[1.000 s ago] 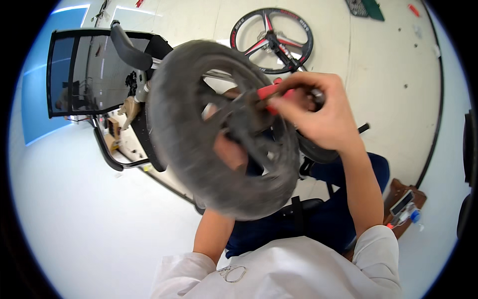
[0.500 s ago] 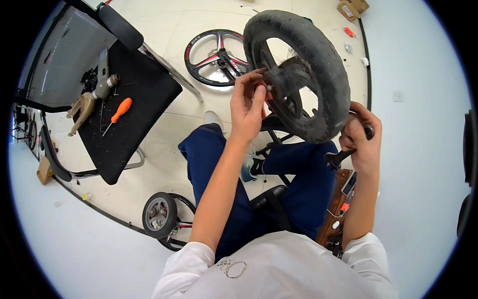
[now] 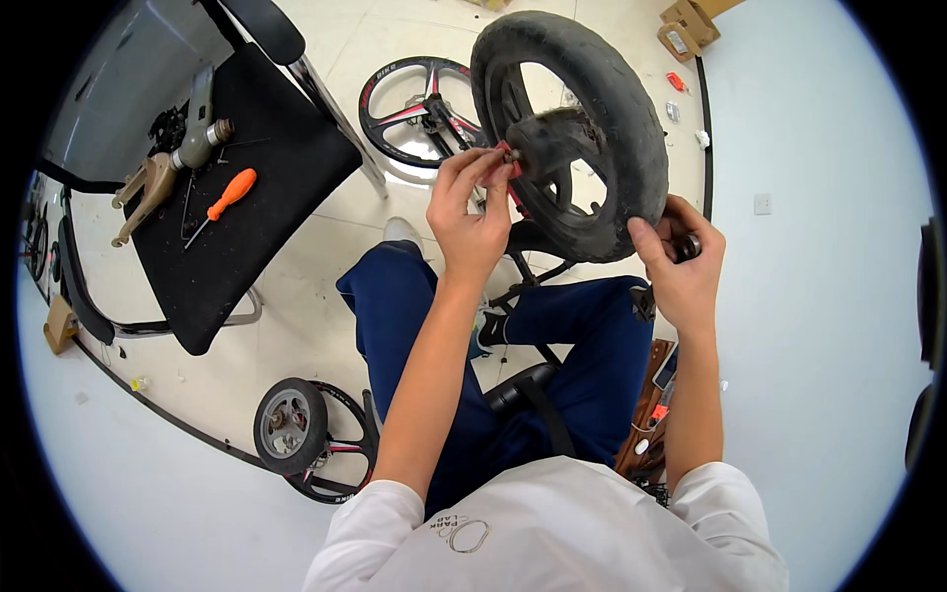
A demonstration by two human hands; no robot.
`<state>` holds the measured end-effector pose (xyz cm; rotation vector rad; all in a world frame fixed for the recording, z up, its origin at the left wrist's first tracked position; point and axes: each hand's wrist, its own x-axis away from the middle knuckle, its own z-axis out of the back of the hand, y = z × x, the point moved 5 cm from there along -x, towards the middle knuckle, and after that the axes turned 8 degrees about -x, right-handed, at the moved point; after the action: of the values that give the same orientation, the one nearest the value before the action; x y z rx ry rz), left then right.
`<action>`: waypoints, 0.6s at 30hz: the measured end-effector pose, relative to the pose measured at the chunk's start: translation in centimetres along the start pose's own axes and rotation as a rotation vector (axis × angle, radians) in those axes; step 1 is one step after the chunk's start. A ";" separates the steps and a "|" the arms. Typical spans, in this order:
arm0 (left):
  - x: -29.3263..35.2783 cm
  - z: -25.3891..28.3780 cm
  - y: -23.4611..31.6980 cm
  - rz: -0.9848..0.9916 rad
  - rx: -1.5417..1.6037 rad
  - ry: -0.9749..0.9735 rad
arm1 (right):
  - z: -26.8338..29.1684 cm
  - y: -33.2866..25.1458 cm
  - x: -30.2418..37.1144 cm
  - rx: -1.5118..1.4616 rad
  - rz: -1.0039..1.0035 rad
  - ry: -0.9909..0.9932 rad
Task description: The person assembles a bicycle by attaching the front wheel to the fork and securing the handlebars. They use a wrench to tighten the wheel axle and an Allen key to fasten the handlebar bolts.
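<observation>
A small wheel with a worn black tyre point(image 3: 631, 128) is held up, tilted, in front of me, its dark hub point(image 3: 552, 143) toward the left. At the hub's axle end, my left hand point(image 3: 469, 217) pinches a small red piece point(image 3: 513, 163), partly hidden by the fingers. My right hand point(image 3: 686, 271) is wrapped round a dark wrench point(image 3: 643, 302), whose head sticks out below the palm and whose other end shows by the fingers. The right thumb presses on the tyre's lower right edge.
At the left, a black chair point(image 3: 266, 178) carries an orange-handled screwdriver point(image 3: 234, 194) and a metal fork part point(image 3: 148, 197). A spoked wheel point(image 3: 370, 123) lies on the floor beyond; a small grey wheel point(image 3: 289, 424) is at lower left. Cardboard boxes point(image 3: 681, 39) stand by the right wall.
The wheel and both hands have shifted a little left in the picture, as has the whole scene. My right thumb now lies on the tyre, and the red piece shows between my left fingers.
</observation>
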<state>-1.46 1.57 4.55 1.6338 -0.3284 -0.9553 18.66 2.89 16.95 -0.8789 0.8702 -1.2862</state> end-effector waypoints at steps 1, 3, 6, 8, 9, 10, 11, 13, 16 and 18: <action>-0.2 0.1 0.0 -0.008 -0.038 -0.010 | -0.2 0.1 0.1 -0.005 0.002 -0.003; -0.7 0.3 0.1 -0.028 -0.113 -0.028 | -0.4 0.1 0.0 -0.013 0.000 -0.006; -0.8 0.3 0.2 -0.046 -0.073 -0.062 | -0.4 -0.1 -0.3 -0.047 -0.044 0.018; -0.8 0.2 0.3 -0.064 -0.055 -0.076 | -0.1 -0.2 -0.9 -0.056 -0.068 0.014; -0.9 0.1 0.2 -0.073 -0.047 -0.078 | -0.1 -0.3 -1.1 -0.055 -0.056 -0.009; -0.9 0.1 0.1 -0.082 -0.039 -0.080 | 0.0 -0.4 -1.3 -0.054 -0.043 -0.033; -0.8 0.1 -0.3 -0.068 -0.044 -0.081 | 0.1 -0.4 -1.5 -0.054 -0.031 -0.057; -0.7 0.0 -0.9 -0.035 -0.045 -0.080 | 1.2 1.1 -2.7 -0.409 -0.264 -0.090; -0.5 -0.3 -1.4 0.016 0.017 -0.108 | 0.7 2.4 -6.9 -0.349 -0.277 0.012; -0.6 -0.4 -1.1 0.005 0.051 -0.143 | -0.8 4.8 -9.3 -0.255 -0.136 -0.089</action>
<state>-1.88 2.58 3.77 1.6135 -0.4569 -1.0706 19.20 12.47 12.72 -1.2057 0.9292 -1.2586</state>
